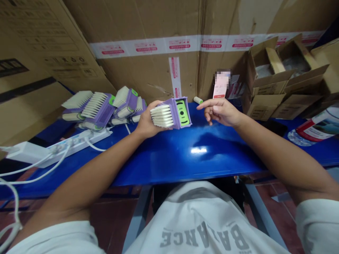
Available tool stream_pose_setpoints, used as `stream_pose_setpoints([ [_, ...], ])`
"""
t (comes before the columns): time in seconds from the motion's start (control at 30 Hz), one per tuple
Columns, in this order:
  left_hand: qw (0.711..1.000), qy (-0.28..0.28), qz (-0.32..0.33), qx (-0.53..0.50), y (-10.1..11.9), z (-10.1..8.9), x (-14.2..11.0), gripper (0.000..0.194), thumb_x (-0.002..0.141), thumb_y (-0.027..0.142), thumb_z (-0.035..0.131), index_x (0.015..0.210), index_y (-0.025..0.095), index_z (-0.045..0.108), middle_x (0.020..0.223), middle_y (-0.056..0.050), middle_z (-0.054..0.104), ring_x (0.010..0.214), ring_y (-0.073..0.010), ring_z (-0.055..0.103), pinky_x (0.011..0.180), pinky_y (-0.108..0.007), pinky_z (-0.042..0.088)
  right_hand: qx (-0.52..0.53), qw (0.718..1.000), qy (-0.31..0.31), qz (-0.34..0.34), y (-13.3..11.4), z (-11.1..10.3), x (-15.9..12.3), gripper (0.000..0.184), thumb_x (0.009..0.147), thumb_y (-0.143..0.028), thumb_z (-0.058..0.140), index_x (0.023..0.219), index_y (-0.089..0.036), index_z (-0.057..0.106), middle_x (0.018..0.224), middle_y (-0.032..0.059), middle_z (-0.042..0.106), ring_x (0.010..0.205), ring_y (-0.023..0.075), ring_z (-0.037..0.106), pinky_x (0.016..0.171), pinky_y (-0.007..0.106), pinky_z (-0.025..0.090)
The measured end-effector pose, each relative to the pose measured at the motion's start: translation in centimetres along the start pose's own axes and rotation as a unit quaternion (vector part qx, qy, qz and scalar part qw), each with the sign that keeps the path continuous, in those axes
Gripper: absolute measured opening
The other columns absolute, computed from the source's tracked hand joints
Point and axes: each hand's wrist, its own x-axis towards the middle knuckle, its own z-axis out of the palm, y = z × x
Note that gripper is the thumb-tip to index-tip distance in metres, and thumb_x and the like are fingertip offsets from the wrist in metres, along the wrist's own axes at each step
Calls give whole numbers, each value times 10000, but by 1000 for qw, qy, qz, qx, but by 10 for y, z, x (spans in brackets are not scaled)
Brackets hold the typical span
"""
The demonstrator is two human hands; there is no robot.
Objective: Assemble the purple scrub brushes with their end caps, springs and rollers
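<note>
My left hand (148, 121) is closed around a purple brush (173, 111) with thick rows of off-white bristles, held above the blue table. The brush's bristles face left, and its bright green end plate (182, 113), with dark slots and a dark centre spot, is turned to the right. To the right of it, apart from the brush, my right hand (219, 110) is open with its index finger stretched out and the other fingers loosely bent. Just beyond that fingertip lies a small white cylinder (197, 100) with a green end; I cannot tell whether the finger touches it.
Several similar purple brushes (102, 109) are piled at the left behind a white power strip (71, 144) with cables. A phone (221, 84) leans against the big carton at the back. Open cardboard boxes (270, 91) and a plastic bottle (315, 127) stand right on the blue table (169, 162).
</note>
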Motion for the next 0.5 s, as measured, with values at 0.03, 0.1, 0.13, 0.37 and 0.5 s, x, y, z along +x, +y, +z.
stream_pose_setpoints([
  [0.03,1000,15,3,-19,-1,-2,0,1216,684,1010,714,1595,253,439,1566,-152,639,1437,-372,658,1229,-565,542,-42,998,48,-4,4,-2,1,621,873,-712,782,1163,-162,785,698,-17,704,475,84,459,504,241,498],
  [0.1,999,32,8,-35,-1,-6,1,1213,618,946,839,1527,206,525,1486,-174,692,1418,-399,668,1247,-589,512,-163,977,136,0,14,-9,2,478,895,-581,785,1145,-174,790,767,0,736,543,110,533,566,264,527],
  [0.13,999,26,9,-33,-1,-8,1,1202,609,926,863,1504,188,551,1467,-182,705,1408,-406,673,1249,-590,505,-233,959,163,6,19,-12,2,437,897,-524,773,1156,-172,791,811,16,759,582,132,575,605,290,545],
  [0.37,999,-45,-24,-18,5,-8,6,1100,637,819,897,1479,170,616,1474,-170,725,1385,-420,684,1234,-562,510,-517,846,113,63,56,-32,0,622,877,-343,686,1444,-88,671,1448,238,716,1327,409,687,1165,570,528],
  [0.5,994,-75,-71,24,9,-7,9,993,693,744,877,1479,185,644,1498,-162,717,1397,-432,673,1219,-580,509,-537,830,80,131,62,-26,1,771,905,-371,675,1615,-117,511,1629,229,574,1393,419,653,1175,571,542],
])
